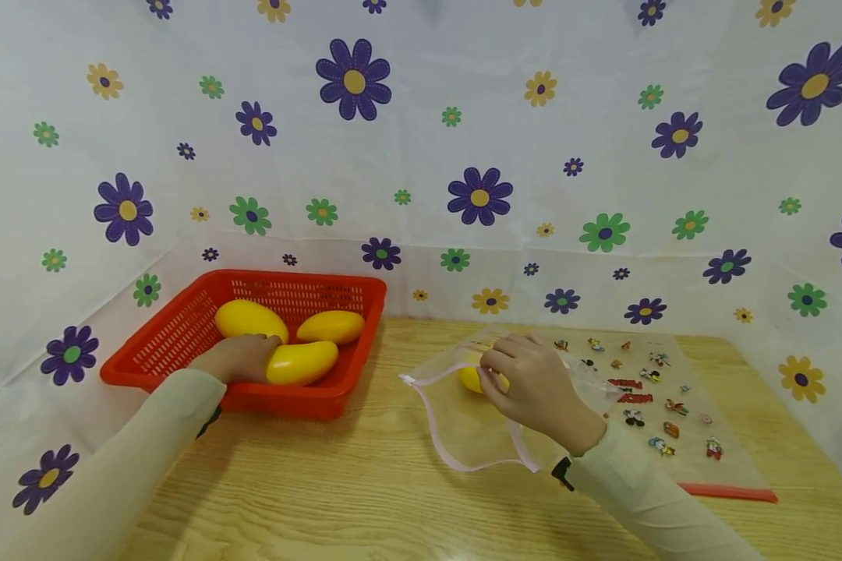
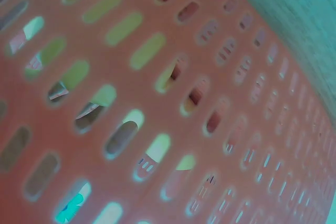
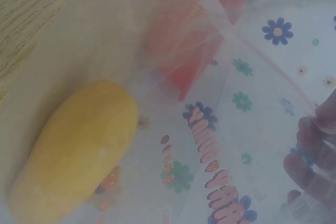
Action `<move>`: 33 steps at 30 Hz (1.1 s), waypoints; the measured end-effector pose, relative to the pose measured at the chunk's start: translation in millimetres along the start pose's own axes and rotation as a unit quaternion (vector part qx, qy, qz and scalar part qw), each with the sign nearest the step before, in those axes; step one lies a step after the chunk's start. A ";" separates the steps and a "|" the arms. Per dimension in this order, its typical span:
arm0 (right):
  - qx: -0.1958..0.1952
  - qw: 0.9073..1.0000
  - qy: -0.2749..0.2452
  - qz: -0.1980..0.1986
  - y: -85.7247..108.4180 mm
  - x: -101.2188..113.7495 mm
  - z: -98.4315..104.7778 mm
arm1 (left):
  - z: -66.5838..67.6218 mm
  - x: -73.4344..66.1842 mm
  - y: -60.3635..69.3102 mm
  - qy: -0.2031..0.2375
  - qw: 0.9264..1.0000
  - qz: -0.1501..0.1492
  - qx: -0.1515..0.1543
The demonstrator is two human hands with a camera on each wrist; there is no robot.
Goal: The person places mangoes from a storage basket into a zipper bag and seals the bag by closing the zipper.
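My left hand (image 1: 242, 357) reaches over the near rim of a red plastic basket (image 1: 302, 407) and grips the left end of a yellow mango (image 1: 305, 363); its fingertips are mostly hidden. Two more mangoes lie behind, a larger one (image 1: 251, 321) and one at the right (image 1: 331, 327). With my right hand (image 1: 529, 386) I pinch the upper edge of a clear zip bag (image 1: 438, 436), whose pink-edged mouth gapes toward me. Inside the bag lies a mango (image 3: 79, 150), partly covered by the hand in the head view. Only the basket's slotted wall (image 2: 173, 114) fills most of the left wrist view.
A clear bag printed with small cartoon figures (image 1: 663, 425) lies flat at the right, with a red strip (image 1: 730, 492) along its near edge. Both bags rest on a wood-grain table (image 1: 365, 483). A flower-patterned sheet (image 1: 421, 140) hangs behind and at the sides.
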State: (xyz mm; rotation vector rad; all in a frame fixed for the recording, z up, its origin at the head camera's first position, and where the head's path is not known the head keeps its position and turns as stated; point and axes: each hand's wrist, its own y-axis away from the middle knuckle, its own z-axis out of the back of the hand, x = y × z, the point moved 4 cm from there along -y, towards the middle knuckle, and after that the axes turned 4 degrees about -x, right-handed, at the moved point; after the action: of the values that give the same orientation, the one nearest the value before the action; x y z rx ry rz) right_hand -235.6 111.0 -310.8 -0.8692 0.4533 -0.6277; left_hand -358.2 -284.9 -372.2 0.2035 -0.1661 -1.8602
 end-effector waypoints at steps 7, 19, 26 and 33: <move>0.006 1.000 0.002 -0.002 -0.5 0.4 0.4 | 1.0 -3.7 2.5 -0.005 1.000 0.000 -0.001; 0.003 1.000 0.002 0.001 0.1 1.1 -0.1 | 4.9 -10.4 6.9 -0.010 1.000 0.003 -0.016; 0.001 1.000 -0.002 0.004 1.1 1.3 -0.6 | 4.5 -10.1 6.8 -0.023 0.999 -0.005 -0.026; 0.002 1.000 0.000 0.004 1.4 1.3 -0.1 | 3.2 -5.5 4.1 -0.022 0.999 0.000 -0.031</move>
State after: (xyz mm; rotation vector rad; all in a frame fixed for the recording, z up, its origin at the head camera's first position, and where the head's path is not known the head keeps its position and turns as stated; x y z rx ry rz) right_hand -234.2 110.8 -312.1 -0.8635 0.4547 -0.6220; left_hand -353.5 -280.8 -367.9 0.1190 -0.1382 -1.8670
